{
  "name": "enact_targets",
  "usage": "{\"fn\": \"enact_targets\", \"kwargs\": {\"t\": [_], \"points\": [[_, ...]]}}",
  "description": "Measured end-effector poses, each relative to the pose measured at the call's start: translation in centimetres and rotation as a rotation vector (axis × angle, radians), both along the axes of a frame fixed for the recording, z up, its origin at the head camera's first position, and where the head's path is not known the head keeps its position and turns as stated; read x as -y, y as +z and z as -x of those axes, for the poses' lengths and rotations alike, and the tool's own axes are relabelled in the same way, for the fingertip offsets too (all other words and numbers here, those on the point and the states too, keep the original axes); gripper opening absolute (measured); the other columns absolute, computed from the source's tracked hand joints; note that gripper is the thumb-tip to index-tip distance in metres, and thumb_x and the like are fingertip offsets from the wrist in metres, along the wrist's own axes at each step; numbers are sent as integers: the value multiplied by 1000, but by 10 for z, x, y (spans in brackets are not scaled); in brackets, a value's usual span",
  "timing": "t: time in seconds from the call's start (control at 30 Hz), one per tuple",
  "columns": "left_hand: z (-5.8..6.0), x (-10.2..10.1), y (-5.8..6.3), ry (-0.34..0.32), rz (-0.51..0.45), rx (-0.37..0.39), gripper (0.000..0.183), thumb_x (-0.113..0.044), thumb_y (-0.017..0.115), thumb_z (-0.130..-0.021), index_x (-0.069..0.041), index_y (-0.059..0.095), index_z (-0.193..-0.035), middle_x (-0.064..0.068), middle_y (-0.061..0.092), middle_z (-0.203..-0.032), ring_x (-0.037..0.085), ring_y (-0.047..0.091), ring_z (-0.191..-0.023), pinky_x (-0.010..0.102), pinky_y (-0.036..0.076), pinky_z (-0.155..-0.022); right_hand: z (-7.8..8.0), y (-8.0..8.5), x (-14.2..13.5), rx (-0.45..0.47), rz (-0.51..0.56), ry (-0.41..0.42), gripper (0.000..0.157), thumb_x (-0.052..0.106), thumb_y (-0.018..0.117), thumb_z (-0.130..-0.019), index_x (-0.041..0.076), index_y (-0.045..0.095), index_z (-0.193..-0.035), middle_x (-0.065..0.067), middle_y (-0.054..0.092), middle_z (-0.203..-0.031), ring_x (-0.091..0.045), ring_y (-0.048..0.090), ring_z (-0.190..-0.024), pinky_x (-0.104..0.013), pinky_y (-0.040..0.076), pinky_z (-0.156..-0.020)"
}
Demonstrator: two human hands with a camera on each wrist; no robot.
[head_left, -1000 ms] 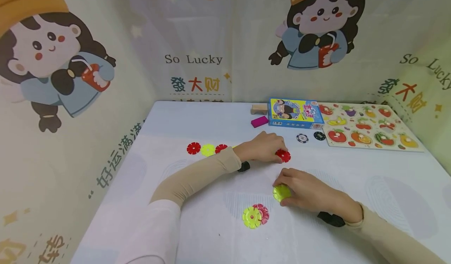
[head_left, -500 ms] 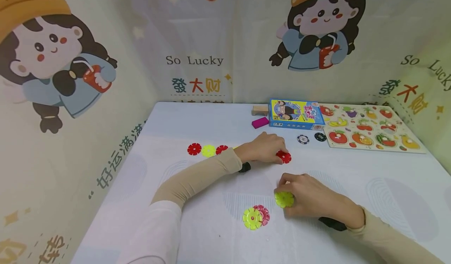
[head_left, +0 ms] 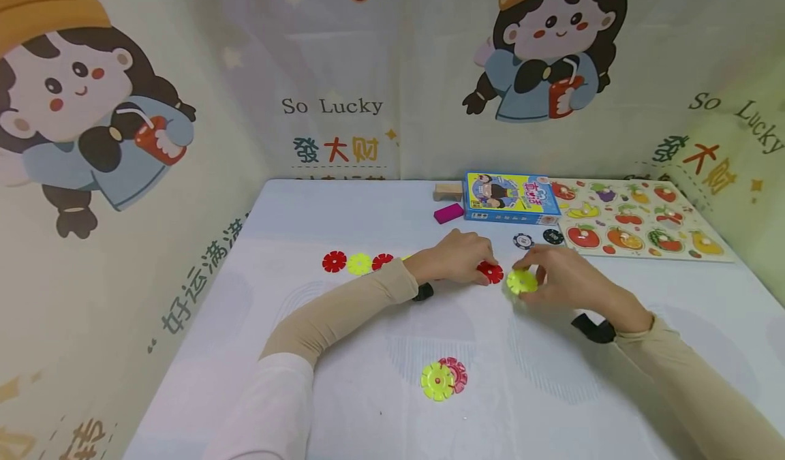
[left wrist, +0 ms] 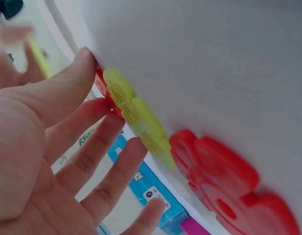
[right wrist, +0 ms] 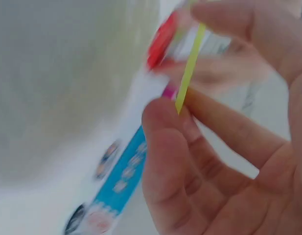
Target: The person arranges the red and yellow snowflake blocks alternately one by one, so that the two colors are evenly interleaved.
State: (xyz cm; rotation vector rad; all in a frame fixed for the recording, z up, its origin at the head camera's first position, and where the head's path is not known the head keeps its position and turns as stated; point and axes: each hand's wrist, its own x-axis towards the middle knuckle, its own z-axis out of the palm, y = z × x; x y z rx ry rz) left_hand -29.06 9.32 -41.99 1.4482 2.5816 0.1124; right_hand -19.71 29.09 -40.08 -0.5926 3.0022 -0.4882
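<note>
In the head view my left hand (head_left: 456, 257) pinches a red notched flower-shaped disc (head_left: 493, 273) at the right end of a row, between thumb and fingers. The left wrist view has a yellow-green disc (left wrist: 136, 117) right beside that one, then a larger-looking red disc (left wrist: 214, 181). Left of my forearm the row shows a red disc (head_left: 334, 262), a yellow disc (head_left: 359, 264) and part of another red one. My right hand (head_left: 567, 277) pinches a yellow-green disc (head_left: 522, 282) by its edge, just right of the red disc; the right wrist view shows it edge-on.
Nearer me, a yellow disc (head_left: 436, 382) overlaps a pink-red disc (head_left: 460, 374). Toward the back are a wooden block (head_left: 448, 191), a magenta block (head_left: 448, 213), a blue card box (head_left: 512, 197), a fruit board (head_left: 638, 221), a white chip (head_left: 523, 241) and a black chip (head_left: 553, 236).
My right hand has carried the yellow-green disc away from me and rightward, up beside the red disc at the row's end. My left hand has stayed in place.
</note>
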Motion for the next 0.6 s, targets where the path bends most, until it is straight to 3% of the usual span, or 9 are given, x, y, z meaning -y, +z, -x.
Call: {"fn": "enact_targets", "kwargs": {"t": [0.1,0.2,0.37,0.6], "points": [[-1,1,1,-2,-3,8,49,-48,70,-80,-33,61,-126,-10,62,-117,5,53,-102,25,40,-77,18,-7,-13,-1,-6,-27,46,33,85,-67,13,73,-107,-2,68,-94,-9,52,-66,-19,45,-55],[-2,0,2,-13,-2,17,49,-48,69,-81,-33,60,-127,-9,61,-118,5,52,-103,26,40,-79,26,-16,-19,15,-13,-4,46,35,82,-71,12,72,-110,-2,66,-91,-9,50,-66,-19,44,-57],[-3,0,4,-15,-13,20,48,-47,69,-81,-32,61,-126,-9,61,-118,5,52,-102,27,40,-80,27,-23,-19,-24,-18,11,44,34,82,-71,12,73,-108,0,65,-88,-8,49,-66,-19,44,-57],[1,2,4,-12,-1,50,49,-48,70,-80,-32,61,-126,-9,62,-119,5,53,-103,27,42,-82,16,-18,-6,-7,10,-69,52,41,83,-68,13,71,-111,-3,67,-95,-10,54,-71,-18,46,-57]]}}
